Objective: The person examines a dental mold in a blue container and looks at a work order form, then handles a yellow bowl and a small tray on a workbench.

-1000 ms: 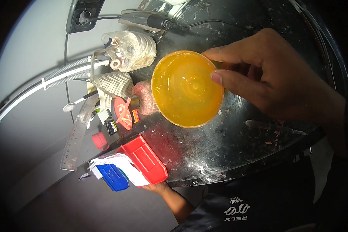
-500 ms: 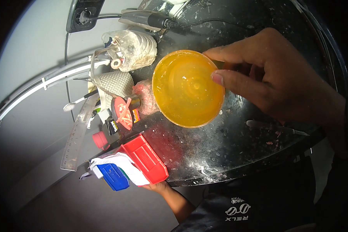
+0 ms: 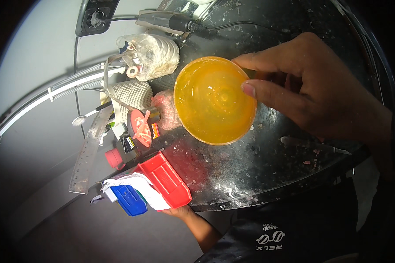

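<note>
A round yellow mixing bowl (image 3: 215,103), its inside facing up and marked with faint rings, is over the middle of the black table. My right hand (image 3: 300,83) grips its right rim, thumb on the inside and fingers along the outer side. At the table's front edge, lower left, my left hand (image 3: 178,212) holds a red plastic bin (image 3: 166,180) from below. Most of the left fingers are hidden under it. Against the red bin lies a blue bin (image 3: 129,200), with crumpled white paper (image 3: 140,184) over both.
A pink-filled plastic bag (image 3: 166,109), a disc with pink strips (image 3: 140,128), a pink-capped dark bottle (image 3: 115,158) and a clear ruler (image 3: 85,162) stand or lie left. Behind is a cut plastic bottle (image 3: 160,57). A thin tool (image 3: 314,144) lies right, on the dusty table (image 3: 224,175).
</note>
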The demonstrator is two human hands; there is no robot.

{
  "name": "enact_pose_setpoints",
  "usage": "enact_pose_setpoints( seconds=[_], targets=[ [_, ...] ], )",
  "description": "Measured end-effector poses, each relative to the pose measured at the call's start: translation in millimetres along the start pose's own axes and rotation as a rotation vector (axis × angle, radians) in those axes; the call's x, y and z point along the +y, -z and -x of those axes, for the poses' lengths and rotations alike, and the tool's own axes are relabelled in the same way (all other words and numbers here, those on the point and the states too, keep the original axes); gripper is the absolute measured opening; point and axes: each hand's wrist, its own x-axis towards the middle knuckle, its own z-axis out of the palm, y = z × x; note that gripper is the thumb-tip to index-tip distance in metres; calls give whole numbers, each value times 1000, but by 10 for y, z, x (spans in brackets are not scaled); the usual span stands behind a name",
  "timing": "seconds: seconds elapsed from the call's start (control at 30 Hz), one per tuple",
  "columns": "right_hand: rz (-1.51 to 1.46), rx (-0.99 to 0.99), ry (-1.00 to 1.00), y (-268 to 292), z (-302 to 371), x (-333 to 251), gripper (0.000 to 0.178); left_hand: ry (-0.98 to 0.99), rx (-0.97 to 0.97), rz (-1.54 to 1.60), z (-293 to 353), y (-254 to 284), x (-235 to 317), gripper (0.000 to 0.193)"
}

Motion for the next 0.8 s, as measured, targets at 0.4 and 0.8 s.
enact_pose_setpoints(
  seconds=[0.4, 0.8],
  targets=[
    [-17, -41, -65, -15, 15, 31, 35, 5, 5, 3, 7, 47, -1, 61],
    [-45, -21, -111, -68, 18, 77, 33, 7, 31, -15, 6, 85, -9, 61]
  ],
)
